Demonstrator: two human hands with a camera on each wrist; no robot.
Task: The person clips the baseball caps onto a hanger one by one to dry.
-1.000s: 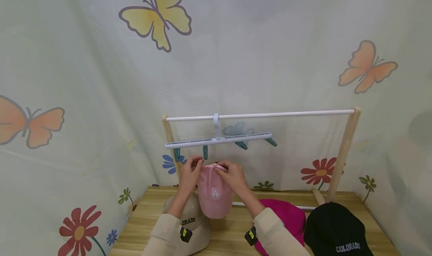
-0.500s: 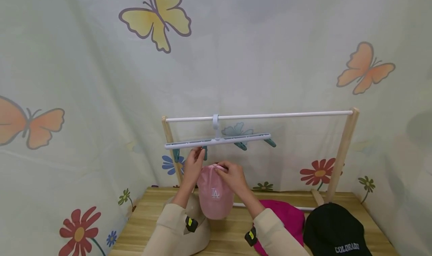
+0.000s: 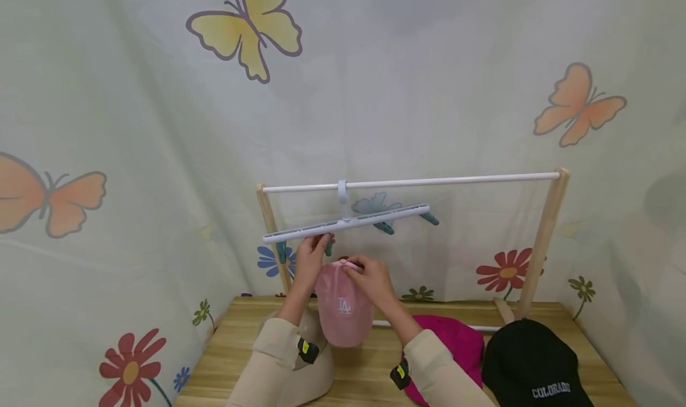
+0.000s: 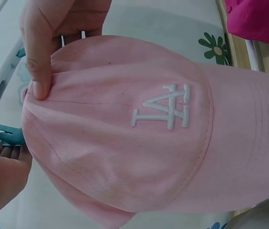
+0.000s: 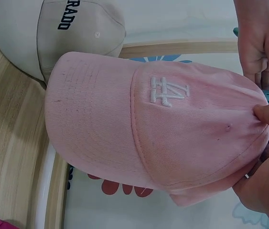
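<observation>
Head view alone shows the black cap (image 3: 527, 359); left hand (image 3: 311, 264) pinches a teal clip (image 4: 10, 135), right hand (image 3: 373, 280) the pink cap (image 3: 344, 317).

Hanger (image 3: 347, 223) on rail (image 3: 450, 181), middle cap (image 3: 345, 314) beneath; on table (image 3: 367, 371), left cap (image 3: 316, 380) and two right-hand caps (image 3: 530, 359).

Wood-grain table (image 3: 220, 353): beige cap (image 3: 316, 383) at left, magenta cap (image 3: 455, 347) beside black cap (image 3: 530, 359) lettered COLORADO at right, rack (image 3: 542, 246) standing behind them.

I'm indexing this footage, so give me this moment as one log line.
left hand: pinches teal clip | right hand: holds pink cap by crown | hanger: hooked on white bar
</observation>
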